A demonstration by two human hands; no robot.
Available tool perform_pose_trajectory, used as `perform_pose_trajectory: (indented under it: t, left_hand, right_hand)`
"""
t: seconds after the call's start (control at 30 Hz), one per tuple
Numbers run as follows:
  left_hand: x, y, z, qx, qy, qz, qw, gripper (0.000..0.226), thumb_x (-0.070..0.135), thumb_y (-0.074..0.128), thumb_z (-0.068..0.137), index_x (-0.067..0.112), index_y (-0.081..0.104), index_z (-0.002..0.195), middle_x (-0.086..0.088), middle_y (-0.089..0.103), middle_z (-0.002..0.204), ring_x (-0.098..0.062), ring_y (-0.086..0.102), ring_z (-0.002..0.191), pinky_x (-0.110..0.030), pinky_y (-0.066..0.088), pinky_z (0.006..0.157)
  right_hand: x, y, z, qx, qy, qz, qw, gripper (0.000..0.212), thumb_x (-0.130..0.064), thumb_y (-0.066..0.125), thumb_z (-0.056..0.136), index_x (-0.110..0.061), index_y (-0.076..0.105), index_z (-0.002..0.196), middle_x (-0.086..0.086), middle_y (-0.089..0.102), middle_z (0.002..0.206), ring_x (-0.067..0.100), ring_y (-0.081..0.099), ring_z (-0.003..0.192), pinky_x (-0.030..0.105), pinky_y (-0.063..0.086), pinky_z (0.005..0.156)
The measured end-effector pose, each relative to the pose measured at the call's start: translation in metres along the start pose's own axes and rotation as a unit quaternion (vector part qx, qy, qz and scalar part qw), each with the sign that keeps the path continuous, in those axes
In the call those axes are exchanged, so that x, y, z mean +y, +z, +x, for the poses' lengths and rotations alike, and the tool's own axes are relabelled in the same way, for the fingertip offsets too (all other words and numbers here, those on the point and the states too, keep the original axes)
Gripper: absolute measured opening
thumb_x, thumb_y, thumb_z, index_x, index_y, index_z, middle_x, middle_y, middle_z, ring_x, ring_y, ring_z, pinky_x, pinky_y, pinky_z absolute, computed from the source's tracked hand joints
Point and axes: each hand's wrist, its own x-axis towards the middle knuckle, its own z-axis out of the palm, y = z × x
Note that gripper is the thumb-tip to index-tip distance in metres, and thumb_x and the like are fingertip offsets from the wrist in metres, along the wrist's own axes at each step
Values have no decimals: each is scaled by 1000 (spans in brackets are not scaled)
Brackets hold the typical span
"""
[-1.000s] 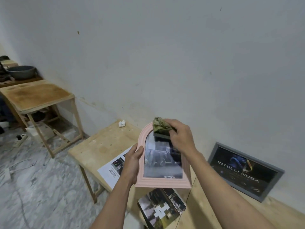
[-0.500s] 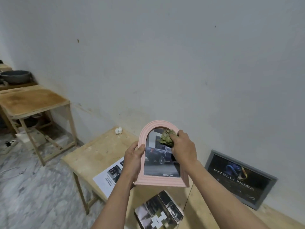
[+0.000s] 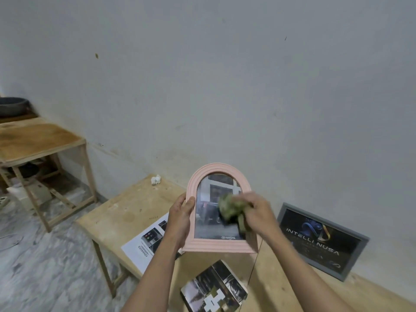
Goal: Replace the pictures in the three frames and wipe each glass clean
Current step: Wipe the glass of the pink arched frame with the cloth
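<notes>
Gripping the pink arched frame (image 3: 221, 212) by its left edge, the left hand (image 3: 181, 213) holds it upright above the wooden table (image 3: 126, 212), while the right hand (image 3: 258, 212), blurred, clutches a green cloth (image 3: 229, 209) against the glass; a grey frame (image 3: 322, 240) leans on the wall, far right.

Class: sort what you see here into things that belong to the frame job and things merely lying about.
Job: pink arched frame, green cloth, left hand, right hand, grey frame, loose prints.

Lying about: white lump, side table, dark basin.
</notes>
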Motion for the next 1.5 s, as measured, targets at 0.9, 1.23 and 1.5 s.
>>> perform_pose_trajectory:
  t: [0.9, 1.23, 1.5]
  left_hand:
    - [-5, 19, -18, 47, -32, -86, 995, 20, 25, 52, 101, 19, 70, 109, -11, 75, 110, -31, 70, 104, -51, 54, 96]
    - [-5, 1, -27, 56, -15, -20, 998, 22, 24, 50, 102, 25, 71, 106, -2, 78, 95, -25, 74, 86, -43, 60, 79]
    - [-2, 38, -40, 3, 23, -84, 996, 23, 14, 53, 101, 15, 73, 114, -10, 76, 110, -24, 71, 100, -35, 55, 86]
  right_hand:
    - [-19, 11, -10, -158, -221, -78, 959, 49, 15, 42, 65, -7, 77, 92, 1, 71, 110, 14, 60, 110, 15, 40, 101]
    - [8, -9, -23, -202, -72, -66, 974, 53, 17, 41, 68, -20, 78, 73, -2, 73, 96, 15, 62, 100, 31, 51, 91]
    - [-25, 26, -7, -11, -229, -119, 966, 59, 12, 42, 64, -5, 69, 113, 10, 63, 126, 27, 52, 126, 29, 23, 114]
